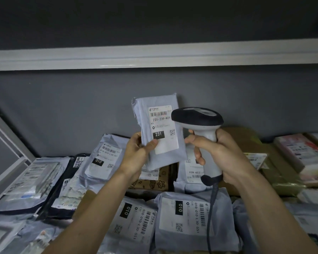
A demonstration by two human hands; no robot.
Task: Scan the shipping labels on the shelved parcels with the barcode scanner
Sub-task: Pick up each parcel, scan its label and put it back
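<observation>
**Grey mailer held up for the scanner**

The shelf (17, 167) is covered with parcels lying flat and overlapping, under a grey wall crossed by a white rail (154, 55). Above this pile one grey poly mailer (154, 158) is raised upright in the left hand (138, 153), gripped at its lower left edge with the thumb pressed on the face of the shipping label (163, 129), just under the black "231" block. The barcode (159, 113) sits at the top of that label and is not covered.

The barcode scanner (198, 120) is held in the right hand (218, 153), the fingers wrapped round its white handle and the index finger lying at the front, where a trigger is judged to be. Its dark head stands just beside the label's right edge, overlapping it slightly.

For a clean read, the scanner's window is best turned squarely at the top barcode and backed off a little, with the mailer kept flat so that the film is not wrinkled across the bars. The thumb should be kept low, away from the bars.

Below, two mailers marked "010" (195, 215) lie with labels turned sideways, and brown cartons (246, 142) sit behind the right hand. The scanner's cable (210, 213) hangs down across these labels and could be snagged or block a later scan.
</observation>
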